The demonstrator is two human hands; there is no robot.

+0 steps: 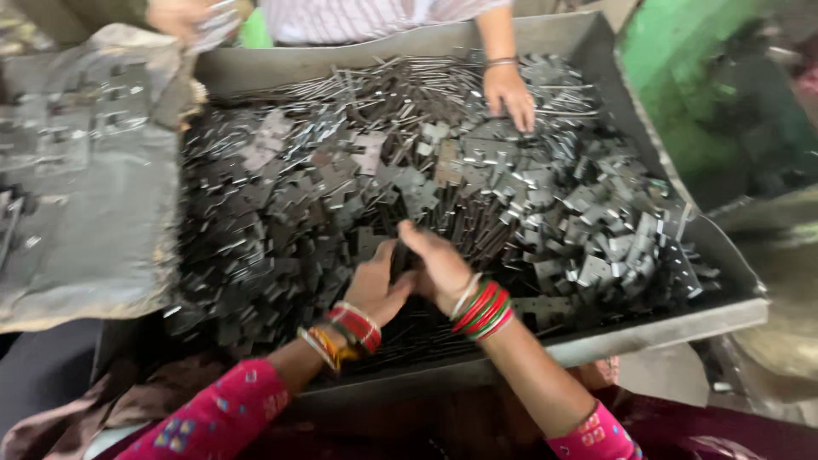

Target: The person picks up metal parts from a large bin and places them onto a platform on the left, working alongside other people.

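A big grey metal tray point(656, 328) is heaped with several small flat metal pieces point(545, 204), dark and silvery. My left hand point(377, 288) and my right hand point(440, 266) meet at the near middle of the heap, pressed together around a dark stack of metal pieces point(397, 258). Both wrists wear red and gold bangles, and the sleeves are pink. The picture is blurred, so the exact hold of each finger is unclear.
Across the tray a co-worker's hand point(509, 95) rests on the pieces, and their other hand point(181, 15) is at the top left. A crumpled grey sheet point(85, 196) covers the left side. A green object point(699, 94) stands to the right.
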